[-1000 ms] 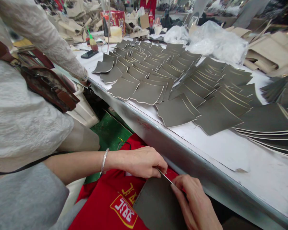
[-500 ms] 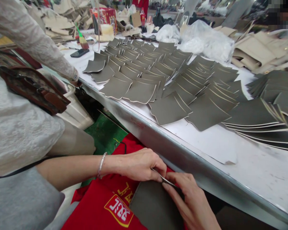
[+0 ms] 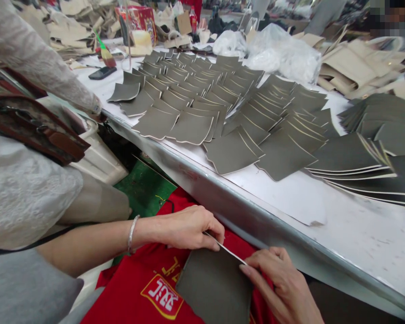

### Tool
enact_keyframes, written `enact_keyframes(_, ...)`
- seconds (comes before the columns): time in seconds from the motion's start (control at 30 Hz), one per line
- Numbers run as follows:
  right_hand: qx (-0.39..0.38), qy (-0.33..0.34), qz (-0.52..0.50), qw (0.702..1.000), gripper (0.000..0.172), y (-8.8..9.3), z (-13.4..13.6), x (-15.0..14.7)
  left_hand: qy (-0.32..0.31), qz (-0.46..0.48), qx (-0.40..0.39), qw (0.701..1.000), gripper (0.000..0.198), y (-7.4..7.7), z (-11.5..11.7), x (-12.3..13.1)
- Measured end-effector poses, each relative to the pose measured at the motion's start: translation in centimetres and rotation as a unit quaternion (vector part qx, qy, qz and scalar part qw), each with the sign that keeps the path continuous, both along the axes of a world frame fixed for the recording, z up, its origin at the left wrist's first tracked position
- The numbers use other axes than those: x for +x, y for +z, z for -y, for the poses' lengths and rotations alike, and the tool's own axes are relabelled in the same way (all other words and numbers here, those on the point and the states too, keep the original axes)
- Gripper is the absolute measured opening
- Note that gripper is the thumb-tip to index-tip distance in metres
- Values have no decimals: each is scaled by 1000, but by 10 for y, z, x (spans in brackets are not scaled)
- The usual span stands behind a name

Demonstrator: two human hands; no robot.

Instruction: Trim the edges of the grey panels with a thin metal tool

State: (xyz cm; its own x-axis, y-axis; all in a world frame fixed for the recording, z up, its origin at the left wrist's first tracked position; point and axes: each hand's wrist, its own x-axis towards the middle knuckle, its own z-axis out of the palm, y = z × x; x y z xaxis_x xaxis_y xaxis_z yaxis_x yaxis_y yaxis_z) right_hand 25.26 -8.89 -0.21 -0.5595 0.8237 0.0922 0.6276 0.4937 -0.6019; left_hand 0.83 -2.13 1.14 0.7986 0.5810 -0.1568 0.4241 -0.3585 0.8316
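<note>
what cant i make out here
All in the head view:
Gray piece: near end cut off by the bottom edge.
Right hand: forearm cut off likewise.
Left hand: some fingers hidden by the hand itself.
Logo: fine print too small.
Person in white: torso cut by left edge.

White-topped table [image 3: 361,234] with rows of grey panels [image 3: 234,150], a dark phone [image 3: 102,73] and clear plastic [image 3: 283,51]

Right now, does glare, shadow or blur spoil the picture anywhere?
In the head view, the held grey panel is fairly clear; the metal table edge has a pale sheen; shadow lies below it; far beige scraps look soft; the top-right corner is pixelated.
</note>
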Motion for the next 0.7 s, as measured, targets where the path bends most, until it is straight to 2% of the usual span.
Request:
enact_keyframes(0.1,12,-1,-5,1000,19,3,-1,-5,-21,-25,63,997,9,7,3,13)
enact_keyframes(0.23,-5,-6,-13,1000,19,5,-1,2,-42,3,56,998,14,7,6,23)
enact_keyframes(0.33,-67,-17,-33,997,12,6,1,8,-23,21,31,999,14,4,6,20)
enact_keyframes(0.47,-145,-47,-36,988,22,9,3,6,-30,5,49,998,9,9,6,19)
enact_keyframes(0.57,-140,-55,-35,988,27,12,3,1,-48,-22,79,995,5,17,8,24)
enact_keyframes(0.7,-95,-70,-41,992,33,8,2,-1,-35,-23,77,996,25,21,11,32)
